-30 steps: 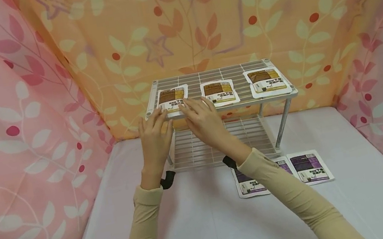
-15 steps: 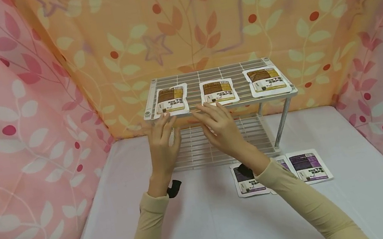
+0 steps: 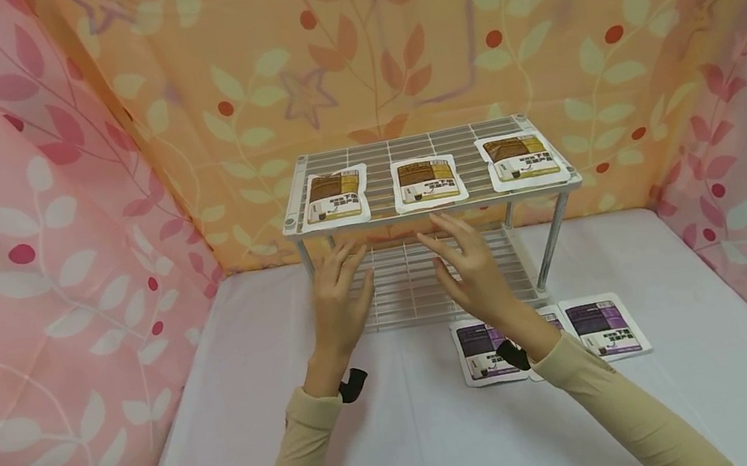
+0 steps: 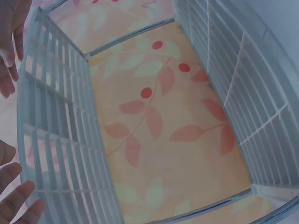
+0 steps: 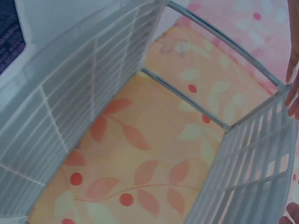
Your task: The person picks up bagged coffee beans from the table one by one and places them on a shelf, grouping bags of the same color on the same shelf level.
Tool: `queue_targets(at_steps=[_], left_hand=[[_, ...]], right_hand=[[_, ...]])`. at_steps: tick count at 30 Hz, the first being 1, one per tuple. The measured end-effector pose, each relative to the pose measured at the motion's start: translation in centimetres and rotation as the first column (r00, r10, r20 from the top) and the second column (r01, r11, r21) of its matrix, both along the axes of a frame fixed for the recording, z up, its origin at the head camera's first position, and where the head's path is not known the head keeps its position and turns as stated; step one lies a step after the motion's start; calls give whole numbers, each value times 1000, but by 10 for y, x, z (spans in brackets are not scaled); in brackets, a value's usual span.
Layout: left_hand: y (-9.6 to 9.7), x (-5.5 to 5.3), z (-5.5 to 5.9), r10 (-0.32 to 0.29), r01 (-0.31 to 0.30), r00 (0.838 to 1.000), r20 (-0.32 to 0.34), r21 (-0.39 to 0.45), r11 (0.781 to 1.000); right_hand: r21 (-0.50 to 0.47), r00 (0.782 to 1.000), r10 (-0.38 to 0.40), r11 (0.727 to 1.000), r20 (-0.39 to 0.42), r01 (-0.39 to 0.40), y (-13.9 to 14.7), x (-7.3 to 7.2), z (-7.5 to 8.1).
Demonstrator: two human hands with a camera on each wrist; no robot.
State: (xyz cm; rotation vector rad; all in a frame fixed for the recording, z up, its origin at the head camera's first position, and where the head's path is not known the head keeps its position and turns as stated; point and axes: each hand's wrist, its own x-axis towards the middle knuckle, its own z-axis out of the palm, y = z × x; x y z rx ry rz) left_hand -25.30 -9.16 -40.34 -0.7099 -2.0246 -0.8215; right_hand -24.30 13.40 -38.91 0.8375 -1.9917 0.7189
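Observation:
Three flat white-edged packets with brown and yellow print, a left one (image 3: pixel 335 198), a middle one (image 3: pixel 427 181) and a right one (image 3: pixel 522 159), lie in a row on the upper tier of a white wire rack (image 3: pixel 372 223). My left hand (image 3: pixel 342 300) hovers before the rack below the left packet, fingers loosely bent and holding nothing. Level with it, my right hand (image 3: pixel 472 270) is likewise free, its fingertips just under the front edge of the upper tier. Fingers (image 4: pixel 21 203) show beside that tier in the left wrist view.
Purple-printed packets lie on the white table (image 3: pixel 408 441) at front right: a left one (image 3: pixel 478 339), a right one (image 3: pixel 604 326) and one between, mostly hidden by the right forearm. The rack's lower tier (image 3: pixel 412 284) stands behind the hands. Patterned cloth (image 3: pixel 222 36) surrounds the table.
Both hands have drawn down and away from the left packet on the upper tier and shifted to the right, the right hand farther. The packets now lie uncovered.

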Motion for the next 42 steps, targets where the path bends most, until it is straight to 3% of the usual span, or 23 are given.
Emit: queue_targets(at_steps=[6,10,15,21,31,37,42], left_hand=[[8,2,-11,-44,45,998,43,-33,998],[16,5,-17,-80,86,991,108,-52,995],[27,10,-27,-97,115,974,206,-77,990],[40,15,-45,-110,148,943,312,-99,984],[54,24,-70,-121,208,851,510,-117,971],[61,29,-80,-122,247,771,626,-117,962],[65,34,-89,-102,266,704,703,-127,956]], right_hand=[[-11,997,-47,999,58,48,15,5,-16],[-24,993,-66,997,95,68,24,6,-26],[-48,984,-68,996,167,77,35,8,-39],[-74,952,-59,994,302,85,46,11,-54],[-39,900,-97,991,424,126,60,19,-74],[24,851,-146,988,504,155,69,24,-91],[54,841,-153,988,519,147,77,29,-103]])
